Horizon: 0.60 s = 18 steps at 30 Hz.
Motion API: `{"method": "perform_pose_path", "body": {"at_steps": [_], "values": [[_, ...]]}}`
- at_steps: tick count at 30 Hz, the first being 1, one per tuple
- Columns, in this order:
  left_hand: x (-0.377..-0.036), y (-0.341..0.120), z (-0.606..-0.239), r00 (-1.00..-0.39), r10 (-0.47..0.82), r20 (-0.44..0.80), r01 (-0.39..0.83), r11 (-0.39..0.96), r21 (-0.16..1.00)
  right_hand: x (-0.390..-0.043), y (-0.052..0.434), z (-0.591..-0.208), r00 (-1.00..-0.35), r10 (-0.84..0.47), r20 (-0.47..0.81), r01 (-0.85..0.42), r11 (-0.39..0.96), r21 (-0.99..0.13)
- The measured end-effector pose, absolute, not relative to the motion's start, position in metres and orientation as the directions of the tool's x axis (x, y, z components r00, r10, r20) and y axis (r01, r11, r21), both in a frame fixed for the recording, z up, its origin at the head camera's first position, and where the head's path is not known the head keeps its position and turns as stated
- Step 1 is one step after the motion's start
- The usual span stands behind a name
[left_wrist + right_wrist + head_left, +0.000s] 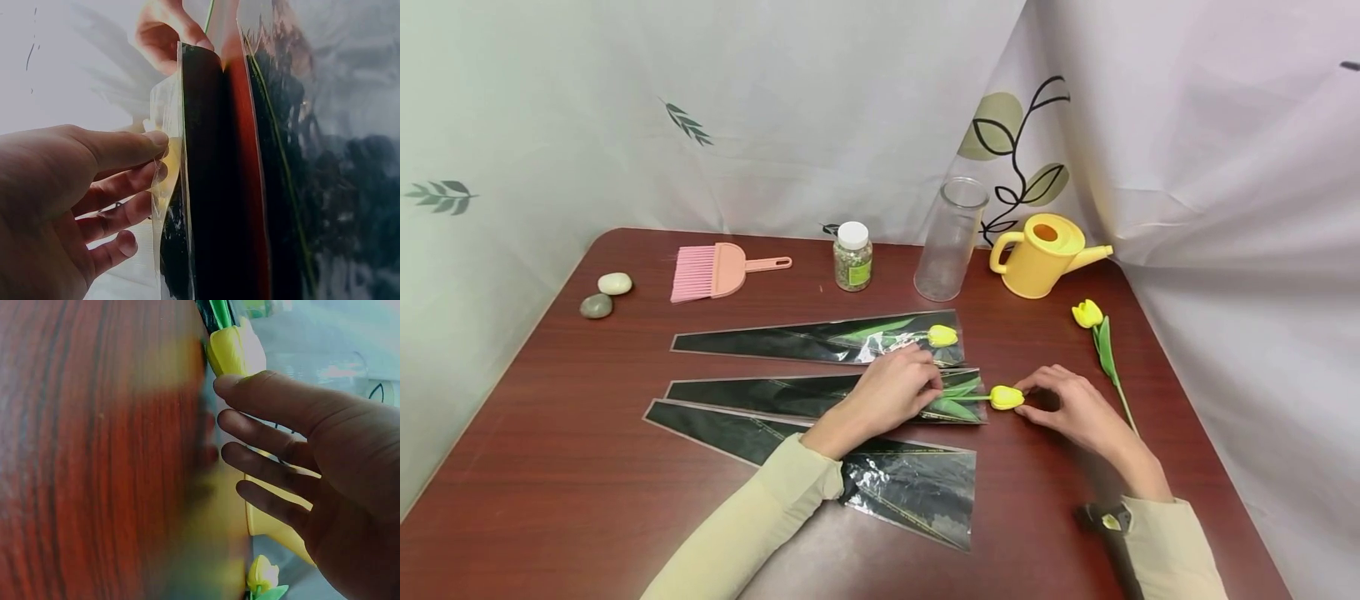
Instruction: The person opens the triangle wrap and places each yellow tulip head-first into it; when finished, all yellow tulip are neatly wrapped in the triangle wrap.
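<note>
Tulip [1004,397] lies left-to-right, bloom [226,353] in the right hand's [1075,410] pinching grip, stem [973,398] pointing left into the middle sleeve [760,396], whose edge the left hand [891,387] pinches.

Left fingers [122,209] pinch — right fingers [269,467] extended, slightly spread.

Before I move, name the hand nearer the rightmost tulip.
Right. The right hand is just left of the rightmost tulip; the left hand is farther left.
</note>
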<state>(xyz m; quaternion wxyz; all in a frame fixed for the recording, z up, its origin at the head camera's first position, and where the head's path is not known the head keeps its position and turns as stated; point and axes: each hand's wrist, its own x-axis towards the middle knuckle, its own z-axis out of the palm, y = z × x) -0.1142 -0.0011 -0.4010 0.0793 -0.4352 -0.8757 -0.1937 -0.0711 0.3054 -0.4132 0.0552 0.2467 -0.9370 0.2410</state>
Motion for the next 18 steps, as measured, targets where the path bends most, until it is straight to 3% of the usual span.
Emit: {"method": "perform_pose_path", "body": {"at_steps": [12, 18], "values": [[-0.115, -0.001, -0.396, -0.585, 0.735, 0.342, 0.81, 0.508, 0.292, -0.08, 0.279, -0.414, -0.852, -0.484, 0.201, -0.498, 0.628, -0.598], [-0.113, 0.0, -0.396, -0.577, 0.744, 0.337, 0.816, 0.503, 0.285, -0.083, 0.266, -0.421, -0.838, -0.516, 0.177, -0.499, 0.594, -0.631]]}}
